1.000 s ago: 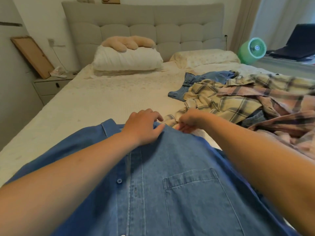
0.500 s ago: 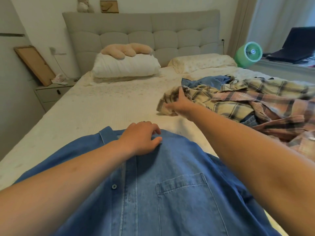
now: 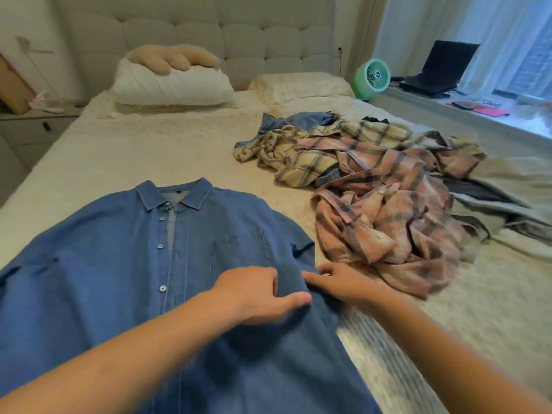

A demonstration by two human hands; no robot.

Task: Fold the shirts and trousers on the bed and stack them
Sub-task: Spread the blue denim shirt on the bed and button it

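On the near half of the bed [image 3: 134,150], a blue denim shirt [image 3: 104,264] lies flat, front side up, buttoned, collar spread open. Fabric mid-blue with pale buttons down the placket; mostly smooth, with a raised crease near its right edge. Long axis runs from the viewer toward the headboard [image 3: 209,28], collar pointing away, hem out of frame at the bottom edge. Both short sleeves spread out to the sides.

Left hand [image 3: 257,291] rests on the shirt at right chest level: fingers [image 3: 268,282] curled down into the cloth, thumb extended along the crease, pinching a ridge of denim. Right hand [image 3: 337,282] sits just beside it at the shirt's right edge, fingers nearly straight and close together, tips touching the denim; whether any cloth is gripped underneath, cannot tell. Motion blur on both forearms.

Right of the denim shirt, unfolded: pink plaid shirt [image 3: 388,222], crumpled, touching a yellow plaid shirt [image 3: 304,156] beyond it. Grey garments [image 3: 501,192] lie at far right. Another blue garment [image 3: 298,119] shows behind the yellow plaid.
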